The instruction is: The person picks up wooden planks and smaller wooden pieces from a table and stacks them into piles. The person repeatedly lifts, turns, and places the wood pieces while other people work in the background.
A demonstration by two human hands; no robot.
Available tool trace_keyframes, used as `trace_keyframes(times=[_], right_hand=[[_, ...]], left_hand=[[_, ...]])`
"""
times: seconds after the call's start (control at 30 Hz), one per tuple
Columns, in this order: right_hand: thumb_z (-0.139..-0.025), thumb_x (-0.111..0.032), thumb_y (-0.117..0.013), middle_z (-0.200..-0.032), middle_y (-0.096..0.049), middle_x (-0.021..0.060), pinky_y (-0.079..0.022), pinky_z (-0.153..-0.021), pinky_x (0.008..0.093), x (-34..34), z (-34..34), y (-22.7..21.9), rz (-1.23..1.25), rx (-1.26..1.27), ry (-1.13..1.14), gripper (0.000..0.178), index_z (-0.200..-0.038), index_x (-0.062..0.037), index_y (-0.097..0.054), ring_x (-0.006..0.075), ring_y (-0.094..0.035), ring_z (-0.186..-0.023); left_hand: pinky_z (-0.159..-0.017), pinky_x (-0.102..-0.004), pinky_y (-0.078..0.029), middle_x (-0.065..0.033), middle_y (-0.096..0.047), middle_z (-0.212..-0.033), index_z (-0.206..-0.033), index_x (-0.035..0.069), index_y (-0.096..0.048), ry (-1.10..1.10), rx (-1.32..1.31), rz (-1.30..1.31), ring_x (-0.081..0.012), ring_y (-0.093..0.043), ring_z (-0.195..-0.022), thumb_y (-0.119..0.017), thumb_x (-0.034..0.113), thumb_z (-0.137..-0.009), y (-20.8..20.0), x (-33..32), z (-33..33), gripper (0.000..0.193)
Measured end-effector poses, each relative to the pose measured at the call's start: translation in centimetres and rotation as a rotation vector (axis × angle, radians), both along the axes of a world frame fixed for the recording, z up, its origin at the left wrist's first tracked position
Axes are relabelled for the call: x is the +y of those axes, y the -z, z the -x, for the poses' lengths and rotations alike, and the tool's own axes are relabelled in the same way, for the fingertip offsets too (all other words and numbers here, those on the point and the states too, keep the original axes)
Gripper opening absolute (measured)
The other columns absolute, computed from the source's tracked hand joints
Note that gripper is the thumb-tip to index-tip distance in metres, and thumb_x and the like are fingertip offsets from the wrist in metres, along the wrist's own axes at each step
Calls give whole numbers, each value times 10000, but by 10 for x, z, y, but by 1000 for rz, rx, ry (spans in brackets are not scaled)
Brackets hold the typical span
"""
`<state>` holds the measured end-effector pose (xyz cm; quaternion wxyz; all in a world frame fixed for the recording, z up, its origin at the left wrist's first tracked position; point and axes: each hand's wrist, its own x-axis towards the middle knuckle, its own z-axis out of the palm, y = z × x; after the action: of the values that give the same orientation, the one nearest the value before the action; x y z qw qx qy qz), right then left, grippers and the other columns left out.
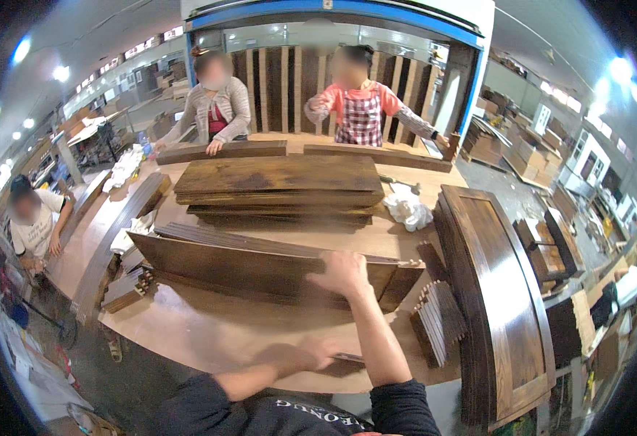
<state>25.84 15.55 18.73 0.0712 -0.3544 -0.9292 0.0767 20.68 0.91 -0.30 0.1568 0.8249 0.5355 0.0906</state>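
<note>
The long brown board (pixel 260 270) lies across the near half of the pale wooden surface (pixel 209 323), its broad face tilted toward the near edge. The right hand (pixel 342 275) grasps its upper edge toward the right end, the thumb against the near face and the other fingers going over to the far side. The left hand (pixel 315 354) is blurred above the near edge, beside a thin dark strip (pixel 350 358); whether its fingers are released or clenched, I cannot tell. Short bundled pieces lie near each end of the board: the left bundle (pixel 124 291) by the near left corner, the right bundle (pixel 437 320) toward the right edge. Farther in sits a stack of dark boards (pixel 278 178), with a crumpled white cloth (pixel 408 208) just right of it. Framed panels (pixel 504 312) are piled along the right edge. At the far edge stand a person in a cardigan (pixel 233 109) and another in a checked apron (pixel 358 127); a third person (pixel 39 225) is beyond the left edge.
</note>
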Motion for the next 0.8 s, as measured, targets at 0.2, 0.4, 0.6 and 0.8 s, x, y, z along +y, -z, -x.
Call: trace_keyframes(times=[0.2,0.4,0.6,0.8], right_hand=[[-680,-516,-726,-881,-680,146,-518,-742,426,-12,19,-12,88,-104,57,517,-951,-77,-697,311,-657,-858],[-627,-558,-736,-909,-677,158,-498,-779,422,-22,48,-19,50,-128,-33,623,-1021,-78,-691,320,-643,-906],[-646,-500,-749,-987,-670,161,-483,-845,423,-95,190,-17,-27,-132,-192,582,-1047,-83,-682,321,-622,-975],[-677,-419,-774,-736,-673,139,-503,-702,406,-104,235,4,-75,-92,-125,391,-892,-97,-715,298,-659,-764]], left_hand=[[-888,-438,-462,-128,-645,-1087,-1040,186,-689,-841,111,76,-291,-592,-1032,-594,332,-825,-9,-159,185,277],[-705,-349,-497,-84,-644,-775,-933,26,-635,-1433,-402,34,-217,-629,-759,-658,216,-791,-44,-279,269,238],[-738,-295,-502,-44,-632,-941,-1103,-2,-582,-1321,-1645,-651,-132,-611,-819,-668,185,-822,-33,-333,306,348],[-801,-367,-535,-110,-638,-1032,-1171,-16,-535,-825,-2302,-486,-211,-617,-962,-616,171,-815,1,-351,368,410]])
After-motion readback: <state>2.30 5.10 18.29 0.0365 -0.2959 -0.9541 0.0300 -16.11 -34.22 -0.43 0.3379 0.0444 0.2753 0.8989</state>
